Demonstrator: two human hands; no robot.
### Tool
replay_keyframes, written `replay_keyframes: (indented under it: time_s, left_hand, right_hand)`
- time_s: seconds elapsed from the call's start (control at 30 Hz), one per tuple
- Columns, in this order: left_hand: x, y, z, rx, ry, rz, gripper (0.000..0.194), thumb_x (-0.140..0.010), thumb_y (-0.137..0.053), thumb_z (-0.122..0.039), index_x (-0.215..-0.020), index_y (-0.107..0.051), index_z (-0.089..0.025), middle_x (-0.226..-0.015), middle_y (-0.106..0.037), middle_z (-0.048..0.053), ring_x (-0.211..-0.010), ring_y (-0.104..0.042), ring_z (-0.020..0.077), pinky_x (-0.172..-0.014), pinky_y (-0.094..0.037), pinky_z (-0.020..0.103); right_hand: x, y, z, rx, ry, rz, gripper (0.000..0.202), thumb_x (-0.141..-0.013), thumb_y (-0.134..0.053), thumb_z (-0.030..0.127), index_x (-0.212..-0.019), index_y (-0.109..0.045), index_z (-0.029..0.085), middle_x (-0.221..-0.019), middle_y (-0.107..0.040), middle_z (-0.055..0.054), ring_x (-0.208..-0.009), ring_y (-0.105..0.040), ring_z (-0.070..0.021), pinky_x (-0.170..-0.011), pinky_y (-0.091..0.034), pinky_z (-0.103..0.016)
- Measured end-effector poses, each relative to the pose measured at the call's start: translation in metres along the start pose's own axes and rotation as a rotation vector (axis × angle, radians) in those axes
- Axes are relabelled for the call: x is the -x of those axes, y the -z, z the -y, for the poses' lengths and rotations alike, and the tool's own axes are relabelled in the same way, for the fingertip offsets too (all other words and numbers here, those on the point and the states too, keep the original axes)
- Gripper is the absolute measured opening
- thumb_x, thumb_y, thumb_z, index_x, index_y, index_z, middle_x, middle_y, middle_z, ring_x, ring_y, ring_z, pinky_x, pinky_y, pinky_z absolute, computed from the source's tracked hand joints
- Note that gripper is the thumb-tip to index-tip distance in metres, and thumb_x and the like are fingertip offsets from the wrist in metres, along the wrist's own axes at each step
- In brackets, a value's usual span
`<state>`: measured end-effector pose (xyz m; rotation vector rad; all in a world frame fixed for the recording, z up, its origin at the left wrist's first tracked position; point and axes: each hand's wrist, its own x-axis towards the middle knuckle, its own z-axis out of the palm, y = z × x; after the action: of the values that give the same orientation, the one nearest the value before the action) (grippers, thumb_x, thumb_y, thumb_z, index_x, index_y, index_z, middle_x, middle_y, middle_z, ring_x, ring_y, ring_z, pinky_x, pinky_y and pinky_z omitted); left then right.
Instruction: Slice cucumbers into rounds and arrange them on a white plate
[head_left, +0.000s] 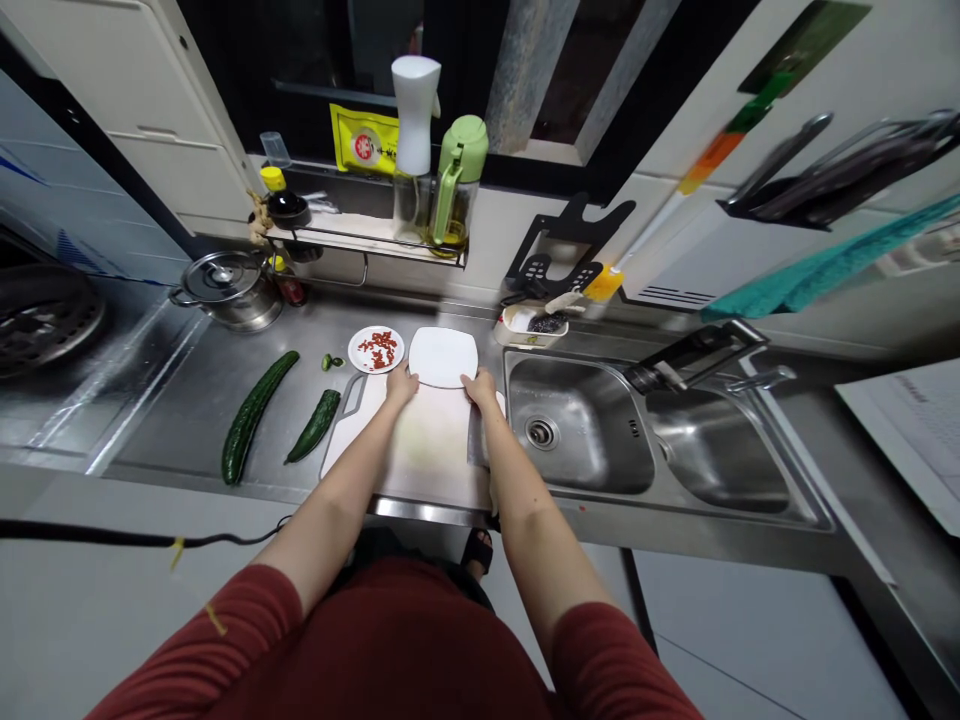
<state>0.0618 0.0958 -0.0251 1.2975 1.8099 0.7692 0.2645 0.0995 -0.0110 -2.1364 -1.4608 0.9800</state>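
Both my hands hold a white square plate at the back edge of the white cutting board point(424, 450). My left hand point(401, 385) grips the near left corner of the plate point(442, 357), and my right hand point(480, 387) grips its near right corner. The plate looks bare. Just left of it is a round white plate point(355, 350) with chopped red pieces point(381, 350) on it. A long cucumber point(255, 420) and a shorter cut cucumber point(313, 427) lie on the steel counter to the left, near small green end pieces point(332, 362).
A lidded steel pot point(229, 290) stands at the back left. The double sink point(592, 420) with its faucet point(697, 355) is on the right. Bottles fill a wall shelf point(360, 235); a scrubber holder point(531, 330) sits behind the sink.
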Motion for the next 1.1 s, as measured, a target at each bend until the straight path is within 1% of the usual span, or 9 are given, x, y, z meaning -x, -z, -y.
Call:
replay_keyframes:
  time_s: [0.13,0.27,0.4,0.57,0.67,0.77,0.93,1.03,1.1]
  left_hand:
    - [0.003,0.003,-0.005,-0.07,-0.035,-0.019,0.042,-0.074,-0.054,-0.014,-0.114,-0.063,-0.015,-0.068,-0.067,0.004,-0.069,-0.064,0.0189,-0.077,-0.046,0.029]
    - [0.005,0.005,-0.011,-0.154,-0.046,-0.023,0.045,-0.073,-0.052,-0.013,-0.118,-0.062,-0.015,-0.087,-0.07,0.01,-0.083,-0.065,0.023,-0.082,-0.046,0.032]
    - [0.004,0.005,-0.012,-0.201,-0.058,-0.026,0.046,-0.074,-0.053,-0.013,-0.119,-0.061,-0.014,-0.1,-0.069,0.014,-0.094,-0.064,0.027,-0.085,-0.045,0.035]
    - [0.001,0.002,-0.011,-0.206,-0.058,-0.039,0.047,-0.074,-0.055,-0.014,-0.121,-0.059,-0.013,-0.11,-0.067,0.017,-0.102,-0.062,0.0297,-0.091,-0.044,0.038]
    - [0.001,0.001,-0.011,-0.242,-0.041,-0.044,0.048,-0.075,-0.055,-0.015,-0.123,-0.058,-0.014,-0.112,-0.066,0.015,-0.104,-0.061,0.028,-0.092,-0.044,0.037]
    - [0.003,0.001,-0.012,-0.276,-0.021,-0.051,0.049,-0.077,-0.054,-0.016,-0.126,-0.056,-0.016,-0.112,-0.067,0.013,-0.105,-0.061,0.0264,-0.092,-0.044,0.034]
    - [0.008,0.002,-0.013,-0.265,-0.053,-0.075,0.051,-0.079,-0.053,-0.016,-0.13,-0.052,-0.014,-0.112,-0.066,0.014,-0.104,-0.061,0.0258,-0.093,-0.044,0.034]
    - [0.011,0.003,-0.011,-0.234,-0.058,-0.094,0.053,-0.08,-0.054,-0.018,-0.132,-0.049,-0.013,-0.106,-0.068,0.014,-0.103,-0.062,0.0257,-0.093,-0.044,0.035]
    - [0.015,0.003,-0.009,-0.202,-0.049,-0.106,0.054,-0.08,-0.055,-0.023,-0.133,-0.047,-0.012,-0.096,-0.069,0.012,-0.098,-0.063,0.0254,-0.09,-0.044,0.035]
  right_hand:
    - [0.0,-0.002,0.001,0.018,-0.058,-0.047,0.034,-0.083,-0.061,0.029,-0.11,-0.053,0.01,-0.095,-0.067,-0.011,-0.095,-0.06,-0.0214,-0.084,-0.045,-0.028]
    - [-0.002,-0.004,-0.001,0.08,-0.058,-0.071,0.037,-0.082,-0.062,0.032,-0.111,-0.054,0.01,-0.102,-0.066,-0.014,-0.099,-0.06,-0.0228,-0.087,-0.044,-0.029]
    - [-0.004,-0.005,-0.002,0.122,-0.055,-0.084,0.042,-0.083,-0.062,0.034,-0.114,-0.053,0.008,-0.106,-0.066,-0.016,-0.098,-0.061,-0.0239,-0.087,-0.045,-0.03]
    - [-0.006,-0.006,-0.002,0.117,-0.047,-0.092,0.044,-0.082,-0.063,0.033,-0.115,-0.053,0.005,-0.105,-0.066,-0.017,-0.097,-0.062,-0.0248,-0.086,-0.046,-0.031]
    - [-0.007,-0.007,-0.004,0.139,-0.04,-0.11,0.043,-0.082,-0.063,0.034,-0.114,-0.054,0.006,-0.107,-0.065,-0.017,-0.099,-0.062,-0.0254,-0.087,-0.047,-0.031]
    - [-0.009,-0.009,-0.005,0.151,-0.042,-0.12,0.04,-0.081,-0.064,0.034,-0.11,-0.057,0.008,-0.103,-0.067,-0.015,-0.098,-0.063,-0.0249,-0.086,-0.047,-0.03]
    - [-0.011,-0.011,-0.007,0.146,-0.056,-0.126,0.04,-0.08,-0.064,0.035,-0.109,-0.058,0.009,-0.097,-0.067,-0.014,-0.096,-0.063,-0.0258,-0.084,-0.047,-0.031]
    - [-0.009,-0.011,-0.006,0.125,-0.063,-0.128,0.043,-0.08,-0.063,0.035,-0.112,-0.056,0.008,-0.1,-0.067,-0.015,-0.095,-0.063,-0.0263,-0.083,-0.047,-0.032]
    - [-0.005,-0.009,-0.005,0.099,-0.052,-0.143,0.045,-0.081,-0.061,0.037,-0.114,-0.055,0.007,-0.101,-0.066,-0.017,-0.094,-0.063,-0.0264,-0.083,-0.046,-0.033]
